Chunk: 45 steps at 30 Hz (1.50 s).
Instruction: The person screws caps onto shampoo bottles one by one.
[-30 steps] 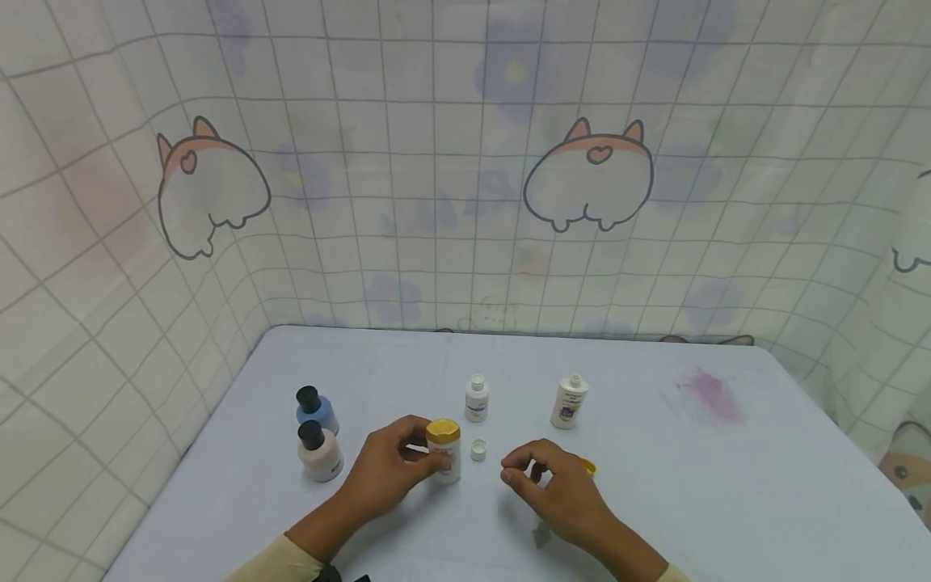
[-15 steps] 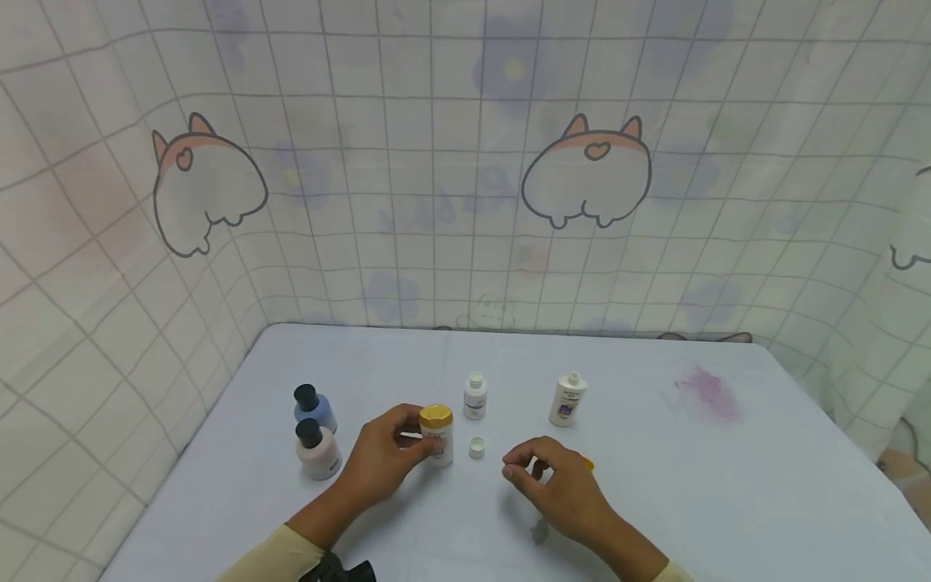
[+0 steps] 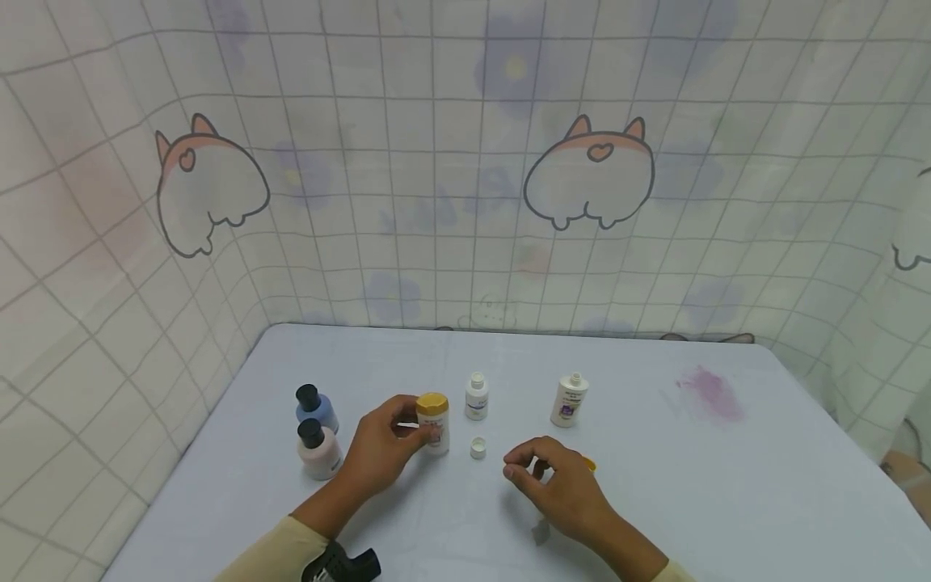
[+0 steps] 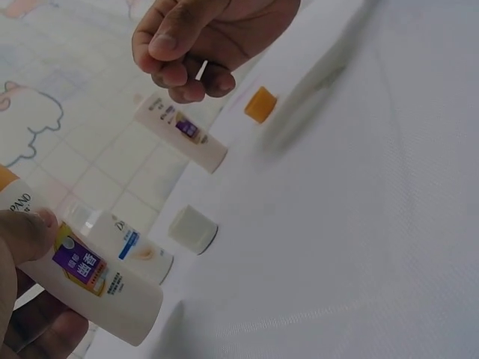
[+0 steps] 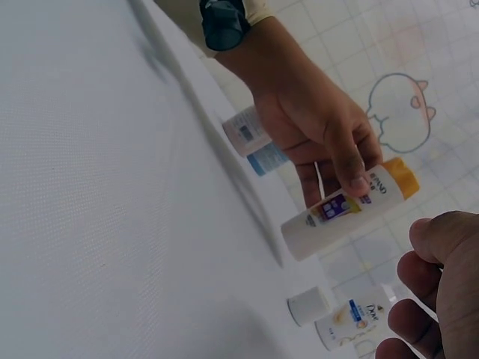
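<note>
My left hand (image 3: 385, 449) grips an upright white shampoo bottle (image 3: 436, 435) with a yellow cap on top, thumb across its label. Whether its base touches the table cannot be told. To the right, my right hand (image 3: 563, 485) hovers above the table, fingers loosely curled and holding nothing. Behind that hand lies a loose yellow cap (image 4: 260, 105), mostly hidden in the head view. A loose white cap (image 3: 478, 448) sits between the hands. Farther back stand a small uncapped white Dove bottle (image 3: 476, 399) and an uncapped white bottle with a purple label (image 3: 570, 402).
On the left stand a pink bottle (image 3: 321, 457) and a blue bottle (image 3: 320, 412), both with black caps. A pink stain (image 3: 713, 394) marks the white table (image 3: 727, 501) at right. A patterned curtain (image 3: 436, 202) hangs behind the table.
My left hand has carried the yellow-capped shampoo bottle away from me and slightly left. The right hand has stayed nearly in place.
</note>
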Motion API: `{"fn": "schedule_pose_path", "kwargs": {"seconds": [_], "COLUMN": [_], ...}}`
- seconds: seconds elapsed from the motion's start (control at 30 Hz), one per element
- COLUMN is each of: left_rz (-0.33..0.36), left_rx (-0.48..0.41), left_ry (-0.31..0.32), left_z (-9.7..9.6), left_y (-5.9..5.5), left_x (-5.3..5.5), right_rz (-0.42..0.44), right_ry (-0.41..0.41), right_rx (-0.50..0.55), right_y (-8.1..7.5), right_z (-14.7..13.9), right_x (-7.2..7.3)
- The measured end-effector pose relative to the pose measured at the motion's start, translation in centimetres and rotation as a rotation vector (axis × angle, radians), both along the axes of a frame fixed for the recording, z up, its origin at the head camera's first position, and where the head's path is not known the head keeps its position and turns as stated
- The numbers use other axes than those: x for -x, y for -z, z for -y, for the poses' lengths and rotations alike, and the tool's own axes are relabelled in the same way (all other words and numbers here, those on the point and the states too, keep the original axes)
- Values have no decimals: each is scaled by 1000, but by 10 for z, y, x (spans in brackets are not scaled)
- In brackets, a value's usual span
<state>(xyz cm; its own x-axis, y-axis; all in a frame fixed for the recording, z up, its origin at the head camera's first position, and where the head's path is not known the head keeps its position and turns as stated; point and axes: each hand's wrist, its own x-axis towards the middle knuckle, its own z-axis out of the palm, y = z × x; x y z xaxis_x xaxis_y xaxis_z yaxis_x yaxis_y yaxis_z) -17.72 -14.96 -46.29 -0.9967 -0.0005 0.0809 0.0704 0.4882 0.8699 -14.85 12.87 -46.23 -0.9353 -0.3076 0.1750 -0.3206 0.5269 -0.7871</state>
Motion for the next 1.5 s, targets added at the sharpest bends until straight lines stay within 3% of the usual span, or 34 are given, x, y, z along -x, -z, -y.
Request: {"fn": "schedule_pose_path", "kwargs": {"seconds": [0.4, 1.1, 1.5], "left_rz": [24, -35, -78], "left_rx": [-1, 18, -17], "left_ry": [-73, -164, -191], "left_z": [-1, 4, 9], "left_y": [3, 9, 14], "left_x": [6, 15, 22], "right_rz": [-16, -30, -27], "right_ry": [-18, -22, -22], "right_rx": [13, 15, 17], "right_y": [1, 3, 2], "right_z": [-1, 0, 1], "right_x": [0, 2, 2]}}
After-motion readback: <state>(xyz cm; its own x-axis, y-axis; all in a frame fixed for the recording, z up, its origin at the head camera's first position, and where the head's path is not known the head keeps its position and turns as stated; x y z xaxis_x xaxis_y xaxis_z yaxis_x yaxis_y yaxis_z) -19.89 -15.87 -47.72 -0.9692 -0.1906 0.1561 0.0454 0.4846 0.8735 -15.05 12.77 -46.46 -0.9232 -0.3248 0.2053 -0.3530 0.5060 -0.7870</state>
